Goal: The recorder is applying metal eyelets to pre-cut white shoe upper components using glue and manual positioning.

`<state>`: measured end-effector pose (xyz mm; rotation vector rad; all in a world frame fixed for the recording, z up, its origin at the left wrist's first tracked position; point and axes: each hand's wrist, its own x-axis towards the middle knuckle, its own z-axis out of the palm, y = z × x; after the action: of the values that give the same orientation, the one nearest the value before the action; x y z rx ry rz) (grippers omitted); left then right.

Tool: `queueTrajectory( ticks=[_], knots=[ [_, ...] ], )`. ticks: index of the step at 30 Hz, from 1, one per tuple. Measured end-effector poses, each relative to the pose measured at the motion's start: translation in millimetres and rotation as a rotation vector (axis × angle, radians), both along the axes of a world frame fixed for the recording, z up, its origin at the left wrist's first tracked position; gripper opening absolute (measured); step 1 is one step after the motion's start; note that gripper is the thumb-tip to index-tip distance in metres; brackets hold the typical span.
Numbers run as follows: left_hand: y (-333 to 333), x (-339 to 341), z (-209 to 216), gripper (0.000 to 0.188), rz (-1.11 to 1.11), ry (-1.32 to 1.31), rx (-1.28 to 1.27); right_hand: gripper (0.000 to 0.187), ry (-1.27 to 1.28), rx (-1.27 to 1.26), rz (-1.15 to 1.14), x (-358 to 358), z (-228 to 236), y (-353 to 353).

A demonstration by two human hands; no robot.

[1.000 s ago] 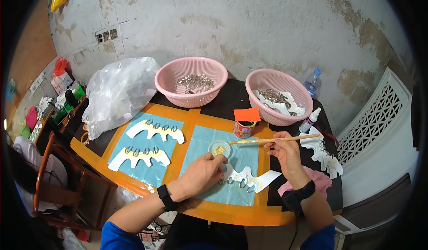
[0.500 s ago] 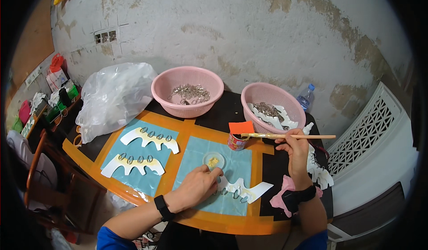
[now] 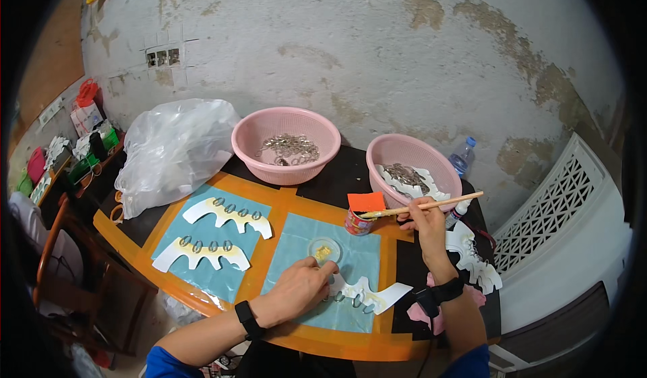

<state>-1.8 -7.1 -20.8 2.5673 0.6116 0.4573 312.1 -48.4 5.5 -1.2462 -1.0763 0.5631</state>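
My right hand (image 3: 424,224) is closed round a slim wooden brush (image 3: 453,202). The brush slants down to the left, its yellow-smeared end at the mouth of a small printed can (image 3: 359,223) with an orange card on top. My left hand (image 3: 300,289) lies on the blue sheet, fingers drawn together on the left end of a white cut-out strip (image 3: 384,298), which it partly hides. Metal rings (image 3: 357,302) lie along that strip. Just beyond the fingers stands a small clear dish (image 3: 325,250) with yellowish stuff inside.
Two more white strips with rings (image 3: 216,262) lie on the left blue sheet (image 3: 202,285). Behind are a plastic bag (image 3: 172,155), a pink basket of metal rings (image 3: 286,116) and another pink basket (image 3: 411,145). A bottle (image 3: 461,155), white pieces (image 3: 475,263) and pink cloth (image 3: 438,321) are rightward.
My right hand has moved left and slightly down. The brush, nearly level before, now tilts with its smeared end at the can's mouth. My left hand has hardly moved.
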Motion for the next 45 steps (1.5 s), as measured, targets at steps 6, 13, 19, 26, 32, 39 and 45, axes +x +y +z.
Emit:
queueTrajectory(
  ticks=[6, 13, 19, 26, 32, 39, 45],
  knots=[
    [0.7, 1.3, -4.2, 0.034, -0.008, -0.016, -0.011, 0.032, 0.102, -0.070, -0.085, 6.2, -13.7, -6.7],
    [0.7, 0.8, -2.1, 0.032, -0.030, -0.040, 0.005, 0.040, 0.257, -0.112, -0.043, -1.6, -16.8, -10.5],
    [1.1, 0.5, 0.6, 0.033, -0.014, 0.007, -0.012, 0.041, 0.278, -0.127, 0.017, -6.7, -13.4, -7.9],
    [0.6, 1.9, -0.9, 0.031, -0.017, -0.004, 0.002, 0.040, 0.113, -0.353, 0.013, 5.3, 13.0, 12.5],
    [1.2, 0.6, 3.4, 0.030, -0.027, 0.032, -0.015, 0.039, 0.145, -0.261, -0.068, -15.0, 25.6, 26.0],
    [1.5, 3.7, -1.2, 0.030, -0.031, 0.008, 0.015, 0.051, 0.198, -0.397, -0.091, 16.7, 12.7, 15.5],
    [0.3, 3.1, -0.2, 0.030, -0.021, 0.018, 0.025, 0.047, 0.090, -0.308, -0.148, 14.0, 18.0, -3.5]
  ],
)
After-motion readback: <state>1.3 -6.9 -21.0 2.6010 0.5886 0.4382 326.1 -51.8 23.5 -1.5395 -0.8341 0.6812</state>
